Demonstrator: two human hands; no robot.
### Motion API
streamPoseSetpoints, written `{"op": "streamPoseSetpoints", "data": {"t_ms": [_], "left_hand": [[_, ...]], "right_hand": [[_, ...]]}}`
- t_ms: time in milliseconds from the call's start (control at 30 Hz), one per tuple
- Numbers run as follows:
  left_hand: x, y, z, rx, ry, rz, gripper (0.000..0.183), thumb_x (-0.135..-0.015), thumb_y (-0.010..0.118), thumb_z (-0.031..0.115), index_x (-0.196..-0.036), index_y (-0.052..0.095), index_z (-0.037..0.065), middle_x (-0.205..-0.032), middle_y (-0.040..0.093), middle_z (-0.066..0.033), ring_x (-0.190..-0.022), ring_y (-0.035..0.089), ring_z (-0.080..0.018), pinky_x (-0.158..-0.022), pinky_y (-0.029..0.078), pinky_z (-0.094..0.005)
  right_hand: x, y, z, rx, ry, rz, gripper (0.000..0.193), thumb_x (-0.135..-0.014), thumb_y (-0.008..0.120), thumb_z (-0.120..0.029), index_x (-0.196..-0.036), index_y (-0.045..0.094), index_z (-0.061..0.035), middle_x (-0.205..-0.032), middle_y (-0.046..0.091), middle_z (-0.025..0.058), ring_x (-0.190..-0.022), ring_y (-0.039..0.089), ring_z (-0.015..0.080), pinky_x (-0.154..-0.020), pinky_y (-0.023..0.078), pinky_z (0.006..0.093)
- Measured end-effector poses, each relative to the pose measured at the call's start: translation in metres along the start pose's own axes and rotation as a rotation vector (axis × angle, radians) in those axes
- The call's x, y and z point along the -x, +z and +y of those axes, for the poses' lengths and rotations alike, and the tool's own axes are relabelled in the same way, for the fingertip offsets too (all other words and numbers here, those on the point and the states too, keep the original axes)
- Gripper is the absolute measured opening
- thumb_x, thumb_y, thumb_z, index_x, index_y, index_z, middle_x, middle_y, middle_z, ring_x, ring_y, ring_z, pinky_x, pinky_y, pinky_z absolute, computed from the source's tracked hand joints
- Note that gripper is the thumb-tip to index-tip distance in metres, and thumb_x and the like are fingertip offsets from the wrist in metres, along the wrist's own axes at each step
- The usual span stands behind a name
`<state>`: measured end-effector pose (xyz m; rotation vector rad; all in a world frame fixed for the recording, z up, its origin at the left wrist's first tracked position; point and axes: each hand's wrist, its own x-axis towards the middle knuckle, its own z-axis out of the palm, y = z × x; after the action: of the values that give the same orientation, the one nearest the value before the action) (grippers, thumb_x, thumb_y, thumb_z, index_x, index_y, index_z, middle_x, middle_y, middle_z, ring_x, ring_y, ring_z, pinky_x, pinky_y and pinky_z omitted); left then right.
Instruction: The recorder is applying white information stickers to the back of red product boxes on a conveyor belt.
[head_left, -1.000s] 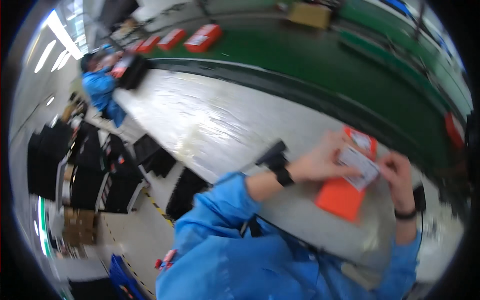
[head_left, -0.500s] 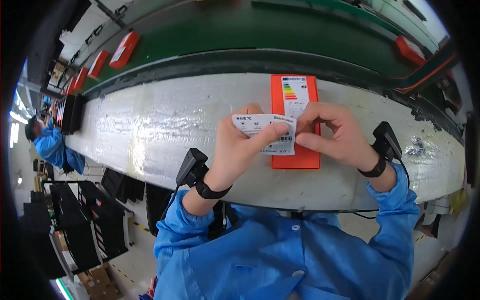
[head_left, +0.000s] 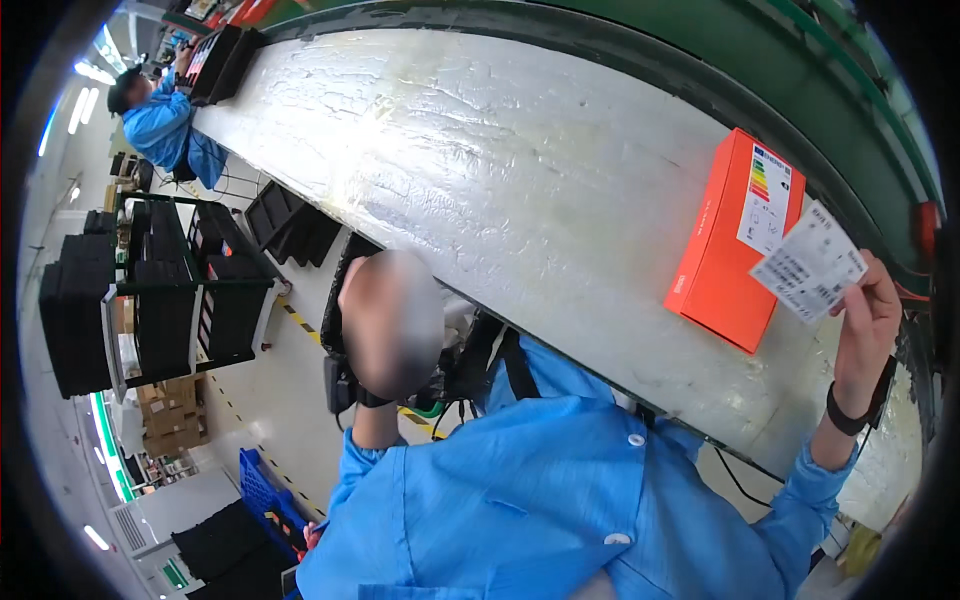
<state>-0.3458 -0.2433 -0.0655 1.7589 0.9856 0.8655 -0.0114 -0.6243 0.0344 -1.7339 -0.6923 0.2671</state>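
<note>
A white printed label (head_left: 808, 262) is pinched between the thumb and fingers of my right hand (head_left: 868, 312), on the right side of the bench. It overlaps the lower right part of a flat orange box (head_left: 722, 235), which lies on the bench with a coloured energy label (head_left: 768, 195) on its top. My left hand (head_left: 385, 325) is off the bench's near edge, beside a black bin (head_left: 342, 290) with whitish material in it. That hand is smeared, so its fingers and anything in them cannot be made out.
The bench (head_left: 520, 160) has a shiny, wrinkled covering. Beyond it runs a green conveyor (head_left: 650, 45). At the far left a person in blue (head_left: 160, 125) works beside a black crate (head_left: 222, 65). Racks of black trays (head_left: 165, 290) stand on the floor to the left.
My hands have parted: the left has gone from the label to the black bin, while the right keeps the label. The view has turned left, so the box appears farther right and tilted.
</note>
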Motion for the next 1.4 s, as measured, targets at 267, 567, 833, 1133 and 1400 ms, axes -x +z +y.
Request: {"op": "streamPoseSetpoints", "data": {"t_ms": [267, 567, 833, 1133, 1400], "left_hand": [[0.001, 0.061, 0.068, -0.244, 0.46, 0.063, 0.018, -0.079, 0.074, 0.005, -0.095, 0.066, 0.003, -0.096, 0.061, -0.0057, -0.083, 0.052, -0.016, -0.074, 0.039, -0.029], [-0.013, 0.163, 0.149, 0.08, 0.429, -0.938, 0.013, -0.085, 0.069, 0.009, -0.093, 0.07, -0.001, -0.089, 0.063, -0.0033, -0.084, 0.052, -0.0122, -0.075, 0.036, -0.0268], [-0.004, 0.182, 0.14, 0.346, 0.123, -1.031, 0.012, -0.085, 0.072, 0.015, -0.09, 0.071, 0.004, -0.081, 0.063, 0.0009, -0.077, 0.05, -0.0104, -0.071, 0.036, -0.0266], [-0.004, 0.177, 0.139, 0.094, 0.147, -1.088, 0.01, -0.088, 0.068, 0.008, -0.084, 0.064, 0.0, -0.082, 0.058, -0.0007, -0.079, 0.05, -0.008, -0.075, 0.038, -0.0233], [-0.001, 0.177, 0.142, 0.091, 0.137, -1.045, 0.009, -0.083, 0.074, 0.01, -0.082, 0.07, 0.003, -0.079, 0.063, -0.0009, -0.074, 0.052, -0.0075, -0.069, 0.035, -0.0244]], "right_hand": [[-0.006, 0.04, -0.004, -0.043, 0.036, -0.205, 0.012, -0.088, 0.067, -0.013, -0.086, 0.06, -0.0027, -0.081, 0.057, -0.0016, -0.076, 0.053, 0.0073, -0.07, 0.042, 0.0234], [0.003, 0.047, -0.012, -0.166, 0.175, -0.242, 0.015, -0.09, 0.068, -0.017, -0.09, 0.064, -0.0032, -0.085, 0.063, -0.0009, -0.077, 0.055, 0.006, -0.073, 0.044, 0.0222], [0.008, 0.05, 0.004, -0.238, 0.356, -0.161, 0.02, -0.092, 0.067, -0.026, -0.089, 0.064, -0.0058, -0.081, 0.061, -0.0028, -0.073, 0.053, 0.0039, -0.066, 0.042, 0.0203], [0.01, 0.057, 0.007, -0.285, 0.417, -0.169, 0.021, -0.091, 0.067, -0.024, -0.081, 0.06, -0.0081, -0.076, 0.058, -0.0047, -0.068, 0.049, 0.0023, -0.062, 0.038, 0.0193], [0.01, 0.059, 0.008, -0.242, 0.419, -0.174, 0.02, -0.091, 0.068, -0.023, -0.079, 0.059, -0.0084, -0.072, 0.056, -0.0056, -0.064, 0.047, 0.0018, -0.056, 0.037, 0.0193]]}}
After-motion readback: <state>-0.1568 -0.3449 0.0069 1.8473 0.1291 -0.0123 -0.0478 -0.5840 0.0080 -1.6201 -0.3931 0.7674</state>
